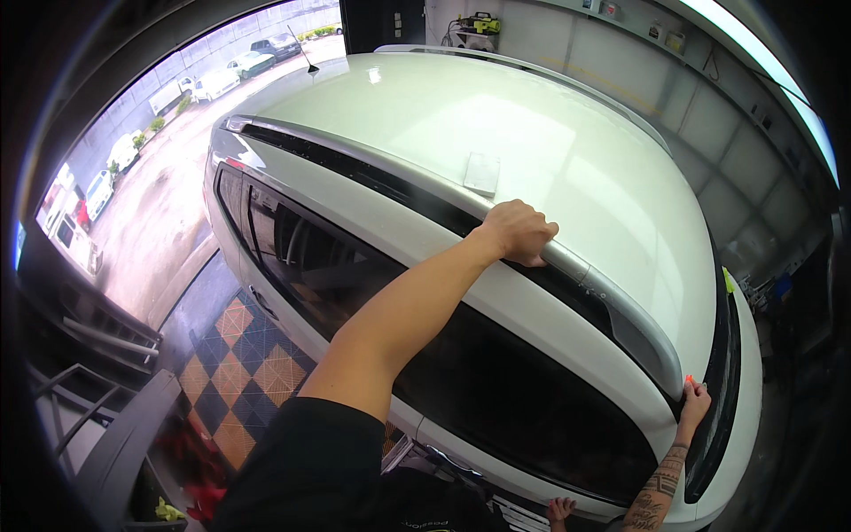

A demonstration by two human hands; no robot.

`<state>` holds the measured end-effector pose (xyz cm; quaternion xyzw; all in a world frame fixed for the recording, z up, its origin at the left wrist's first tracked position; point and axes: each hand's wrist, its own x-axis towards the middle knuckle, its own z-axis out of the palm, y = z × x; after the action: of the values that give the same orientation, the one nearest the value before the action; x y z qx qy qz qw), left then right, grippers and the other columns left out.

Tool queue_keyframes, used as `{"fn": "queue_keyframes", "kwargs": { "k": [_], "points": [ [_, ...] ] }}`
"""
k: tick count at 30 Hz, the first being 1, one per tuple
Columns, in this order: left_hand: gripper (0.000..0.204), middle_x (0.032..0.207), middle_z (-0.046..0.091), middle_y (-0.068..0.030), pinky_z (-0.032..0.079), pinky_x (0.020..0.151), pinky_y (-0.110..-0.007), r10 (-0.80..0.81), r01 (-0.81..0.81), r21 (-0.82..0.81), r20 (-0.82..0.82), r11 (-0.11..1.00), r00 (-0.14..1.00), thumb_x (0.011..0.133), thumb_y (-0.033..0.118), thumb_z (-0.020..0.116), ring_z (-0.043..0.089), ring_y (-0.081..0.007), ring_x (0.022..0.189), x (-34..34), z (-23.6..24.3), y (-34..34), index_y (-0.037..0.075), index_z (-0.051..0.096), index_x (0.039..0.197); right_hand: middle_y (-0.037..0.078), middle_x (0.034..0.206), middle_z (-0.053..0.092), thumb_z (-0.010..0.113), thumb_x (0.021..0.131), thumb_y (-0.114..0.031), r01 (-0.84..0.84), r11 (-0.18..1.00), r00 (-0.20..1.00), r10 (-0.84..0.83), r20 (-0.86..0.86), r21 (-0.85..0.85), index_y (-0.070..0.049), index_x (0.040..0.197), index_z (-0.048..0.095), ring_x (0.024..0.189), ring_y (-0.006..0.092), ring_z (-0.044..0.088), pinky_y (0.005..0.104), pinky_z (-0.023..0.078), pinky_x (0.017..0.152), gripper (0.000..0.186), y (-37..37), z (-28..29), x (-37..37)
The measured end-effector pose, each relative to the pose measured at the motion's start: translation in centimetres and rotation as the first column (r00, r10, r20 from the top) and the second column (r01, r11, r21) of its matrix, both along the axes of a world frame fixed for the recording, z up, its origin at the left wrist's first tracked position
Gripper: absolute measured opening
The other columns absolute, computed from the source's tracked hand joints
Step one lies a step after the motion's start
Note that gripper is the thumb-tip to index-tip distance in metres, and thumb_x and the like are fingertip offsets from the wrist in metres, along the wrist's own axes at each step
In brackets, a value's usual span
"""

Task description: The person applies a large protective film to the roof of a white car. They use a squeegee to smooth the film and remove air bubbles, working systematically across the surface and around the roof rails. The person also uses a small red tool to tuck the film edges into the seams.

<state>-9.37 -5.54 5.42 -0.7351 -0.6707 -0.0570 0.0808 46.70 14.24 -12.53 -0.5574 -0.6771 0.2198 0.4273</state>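
My left hand (519,232) reaches across the side of a white car and is closed round its silver roof rail (417,176). My bare forearm passes over the dark side windows. Just beyond the hand, a small pale flat rectangular piece (481,173) lies on the glossy white roof (541,133). My right hand does not show. Near the front end of the rail, a co-worker's hand (696,403) on a tattooed forearm pinches a small bright orange piece (690,379). Another small hand (560,510) shows at the car's side by the lower edge, probably the same person's.
An antenna (312,69) stands at the roof's rear. Blue and tan tiles (232,372) cover the floor beside the car. Grey metal frames (97,399) stand at lower left. A green machine (479,24) sits by the far wall. Parked cars (217,82) show outside the doorway.
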Motion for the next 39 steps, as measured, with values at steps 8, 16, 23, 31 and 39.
{"fn": "queue_keyframes", "kwargs": {
  "k": [8, 16, 23, 31, 39],
  "points": [
    [0.039, 0.099, 0.068, -0.0170, 0.052, 0.073, -0.051, 0.032, -0.044, -0.102, -0.117, 0.994, 0.993, 0.083, 0.039, 0.060, 0.064, -0.0371, 0.095, 2.5, 0.5, 2.3, 0.012, 0.060, 0.110, 0.016, 0.087, 0.069, 0.066, 0.080, -0.008, 0.276, 0.934, 0.950, -0.301, 0.081, 0.227, 0.003, 0.090, 0.068, 0.074, 0.0247, 0.066, 0.0337, 0.050, 0.071, 0.015, 0.4, 0.1, -2.8],
    [0.030, 0.063, 0.062, -0.0157, 0.048, 0.060, -0.046, 0.047, -0.025, 0.171, -0.124, 0.985, 0.991, 0.067, 0.030, 0.075, 0.062, -0.0363, 0.064, 0.9, -0.1, 1.4, 0.006, 0.058, 0.073, 0.023, 0.110, 0.063, 0.050, 0.092, -0.013, -0.076, 0.987, 0.997, 0.071, 0.043, 0.141, 0.002, 0.125, 0.050, 0.102, 0.0361, 0.061, 0.0398, 0.047, 0.088, 0.036, -0.2, 2.8, -5.1],
    [0.031, 0.062, 0.060, -0.0151, 0.047, 0.059, -0.046, 0.028, -0.013, 0.112, -0.137, 0.994, 0.990, 0.064, 0.027, 0.077, 0.061, -0.0365, 0.063, -0.1, -0.3, 1.8, 0.007, 0.055, 0.073, 0.036, 0.138, 0.036, 0.039, 0.096, -0.022, -0.151, 0.988, 0.897, 0.151, 0.415, -0.031, 0.013, 0.122, 0.042, 0.131, 0.0473, 0.034, 0.0489, 0.027, 0.110, 0.044, 10.3, 8.0, -14.4],
    [0.033, 0.060, 0.058, -0.0129, 0.043, 0.057, -0.045, -0.006, 0.023, 0.152, -0.110, 0.988, 0.994, 0.062, 0.025, 0.077, 0.058, -0.0372, 0.061, -0.2, -0.9, 2.3, 0.008, 0.051, 0.072, 0.029, 0.135, 0.043, 0.042, 0.096, -0.020, -0.600, 0.781, 0.752, 0.478, 0.455, 0.171, 0.009, 0.135, 0.035, 0.127, 0.0393, 0.042, 0.0421, 0.033, 0.108, 0.049, 10.3, 10.2, -26.1],
    [0.037, 0.062, 0.055, -0.0135, 0.041, 0.060, -0.045, -0.015, 0.031, 0.140, -0.109, 0.990, 0.994, 0.060, 0.027, 0.078, 0.056, -0.0387, 0.064, -0.8, -2.0, 3.3, 0.008, 0.050, 0.075, 0.030, 0.107, 0.062, 0.042, 0.096, -0.023, 0.119, 0.993, 0.943, -0.107, 0.315, -0.020, 0.002, 0.122, 0.044, 0.101, 0.0438, 0.060, 0.0499, 0.045, 0.088, 0.035, 17.9, 4.3, -6.0]
  ]
}}
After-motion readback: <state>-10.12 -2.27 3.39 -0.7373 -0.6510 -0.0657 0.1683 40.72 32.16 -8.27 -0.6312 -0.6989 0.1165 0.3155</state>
